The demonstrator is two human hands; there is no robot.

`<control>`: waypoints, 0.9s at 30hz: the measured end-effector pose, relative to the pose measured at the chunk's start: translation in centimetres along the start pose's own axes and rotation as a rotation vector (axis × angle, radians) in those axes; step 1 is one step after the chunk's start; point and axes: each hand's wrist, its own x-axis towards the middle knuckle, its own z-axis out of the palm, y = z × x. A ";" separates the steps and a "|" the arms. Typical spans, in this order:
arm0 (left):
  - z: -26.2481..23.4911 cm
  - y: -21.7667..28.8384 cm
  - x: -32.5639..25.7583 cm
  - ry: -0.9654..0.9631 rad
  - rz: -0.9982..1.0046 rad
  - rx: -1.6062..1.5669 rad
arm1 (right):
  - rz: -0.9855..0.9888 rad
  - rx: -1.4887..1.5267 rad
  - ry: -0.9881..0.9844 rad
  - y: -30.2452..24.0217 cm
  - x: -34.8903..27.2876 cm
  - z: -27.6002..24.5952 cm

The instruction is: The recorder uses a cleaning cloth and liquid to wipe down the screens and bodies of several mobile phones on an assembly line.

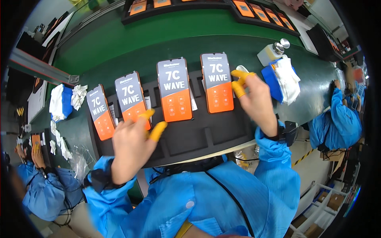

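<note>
Four smartphones with grey and orange printed front films lie in a row on a black foam tray [186,139]. My left hand [133,142], in yellow finger cots, is over the lower end of the second phone [129,93] from the left, thumb and forefinger apart. The leftmost phone [100,113] is just beyond its knuckles. My right hand [256,97], also in yellow finger cots, is beside the right edge of the rightmost phone [217,83], fingers apart; whether they touch it I cannot tell. A small white thing [241,68] shows behind its fingertips. The third phone [173,89] lies between my hands.
A dispenser bottle [270,54] and a blue box of white cloths [283,81] stand at the right. Another blue box [62,102] and crumpled wipes [59,139] are at the left. Phone trays [178,8] line the far shelf. Co-workers [337,123] sit at both sides.
</note>
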 end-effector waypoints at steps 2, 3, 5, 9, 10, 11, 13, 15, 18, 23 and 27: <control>1.7 1.6 1.8 0.062 0.085 0.080 | 0.002 0.014 -0.115 -1.6 -0.1 1.5; 2.6 2.1 2.5 0.090 0.091 0.120 | -0.065 -0.030 -0.135 -2.3 0.1 2.0; 4.9 2.3 3.4 0.096 0.059 0.212 | -0.071 0.033 -0.210 -3.6 0.5 3.1; 6.3 3.0 4.0 0.095 0.021 0.241 | -0.140 0.007 -0.151 -3.7 0.2 4.1; 6.5 3.0 4.0 0.093 0.026 0.239 | -0.144 -0.024 -0.148 -3.5 0.1 4.2; 6.6 3.0 4.1 0.089 0.020 0.241 | -0.145 -0.020 -0.153 -3.5 0.1 4.2; 6.7 3.0 4.2 0.066 0.000 0.197 | -0.099 -0.072 -0.173 -3.6 0.0 4.1; 6.6 3.1 4.4 0.070 -0.012 0.203 | -0.081 -0.101 -0.194 -3.4 0.0 4.3; 7.1 3.1 4.4 0.083 -0.031 0.189 | -0.080 -0.126 -0.190 -3.2 0.1 4.5; 5.6 2.9 4.3 0.007 -0.089 0.010 | 0.146 -0.111 -0.157 -4.4 0.1 2.1; 1.1 2.0 3.9 -0.297 -0.244 -0.331 | 0.208 -0.077 0.173 -2.8 -1.3 -0.7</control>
